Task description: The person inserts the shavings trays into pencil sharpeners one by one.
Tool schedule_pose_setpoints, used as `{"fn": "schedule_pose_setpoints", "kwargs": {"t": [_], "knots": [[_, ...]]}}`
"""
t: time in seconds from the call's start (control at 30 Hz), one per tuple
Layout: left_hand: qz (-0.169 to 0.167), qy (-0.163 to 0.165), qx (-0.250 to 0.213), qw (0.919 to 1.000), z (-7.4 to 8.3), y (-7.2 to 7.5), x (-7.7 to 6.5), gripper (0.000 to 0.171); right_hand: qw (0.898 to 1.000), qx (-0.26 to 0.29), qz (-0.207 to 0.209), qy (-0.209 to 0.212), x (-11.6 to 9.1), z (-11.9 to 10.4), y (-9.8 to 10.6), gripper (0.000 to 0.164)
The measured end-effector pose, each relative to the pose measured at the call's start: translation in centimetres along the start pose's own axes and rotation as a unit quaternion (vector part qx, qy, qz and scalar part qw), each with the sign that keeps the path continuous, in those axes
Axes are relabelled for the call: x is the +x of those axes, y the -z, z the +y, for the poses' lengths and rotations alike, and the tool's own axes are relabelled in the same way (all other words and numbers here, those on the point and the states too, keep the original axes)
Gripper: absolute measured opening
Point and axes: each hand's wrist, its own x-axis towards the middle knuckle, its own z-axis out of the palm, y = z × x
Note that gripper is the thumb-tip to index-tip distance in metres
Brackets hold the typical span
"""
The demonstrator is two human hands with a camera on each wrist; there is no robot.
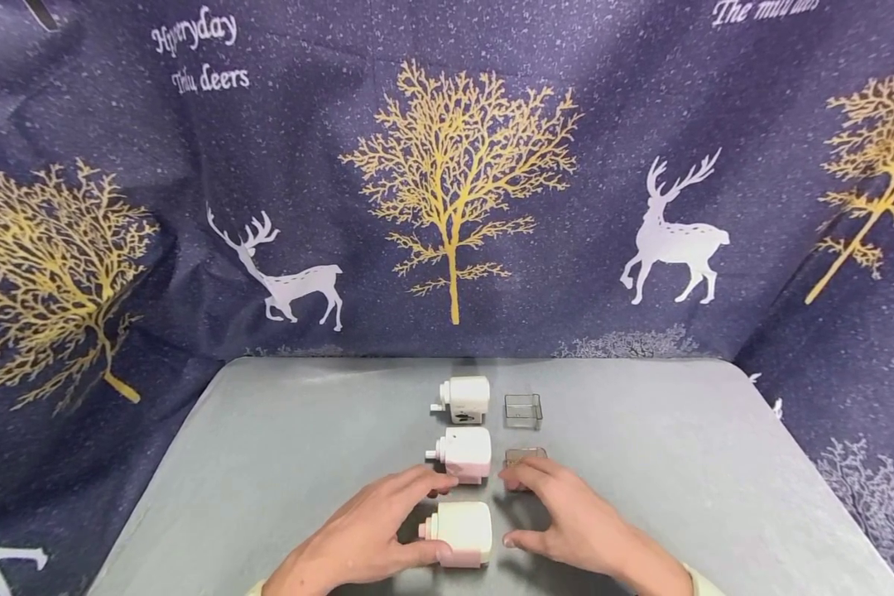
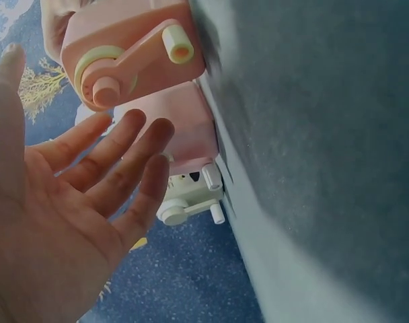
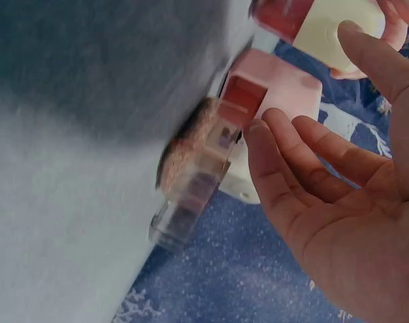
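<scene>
Three crank pencil sharpeners stand in a column: a cream-and-pink one [image 1: 465,530] nearest, a white-and-pink one [image 1: 468,454] in the middle, a white one [image 1: 469,399] farthest. My left hand [image 1: 372,526] is spread on the crank side of the nearest sharpener, its thumb overlapping the base in the head view; contact cannot be told. Palm and loosely bent fingers show in the left wrist view, beside the pink crank [image 2: 134,60]. On the other side, my right hand [image 1: 566,513] hovers with fingers apart, holding nothing. Its fingertips partly cover a clear drawer [image 1: 525,454] containing brownish shavings.
Another clear drawer [image 1: 523,411] sits right of the farthest sharpener. All stand on a grey table [image 1: 305,430]. Behind it hangs a dark blue cloth [image 1: 387,273] printed with trees and deer.
</scene>
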Motion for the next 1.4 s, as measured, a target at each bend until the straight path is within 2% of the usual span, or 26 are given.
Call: {"fn": "schedule_pose_setpoints", "kwargs": {"t": [0.2, 0.47, 0.77, 1.07, 1.27, 1.4], "knots": [[0.017, -0.005, -0.012, 0.9998, -0.3, 0.4, 0.3, 0.065, 1.000, 0.020, 0.020, -0.003, 0.2, 0.7, 0.6, 0.055], [0.024, 0.005, -0.023, 0.9994, -0.6, 1.0, 0.9, 0.058, 0.999, 0.020, 0.041, -0.011, 0.4, 1.3, 1.7, 0.057], [0.052, 0.009, -0.029, 0.9982, -1.1, 1.2, 1.3, 0.052, 0.998, 0.004, 0.049, -0.030, 0.5, 2.1, 2.5, 0.059], [0.100, 0.010, -0.034, 0.9944, -1.8, 1.2, 1.9, 0.047, 0.997, -0.018, 0.063, -0.038, 0.5, 3.2, 2.8, 0.064], [0.131, 0.030, -0.008, 0.9909, -2.2, 1.1, 2.4, 0.051, 0.996, -0.032, 0.069, -0.046, 0.6, 3.7, 2.7, 0.072], [0.146, 0.030, 0.000, 0.9889, -2.6, 1.0, 2.7, 0.051, 0.996, -0.030, 0.067, -0.047, 0.6, 4.0, 2.6, 0.074]]}}
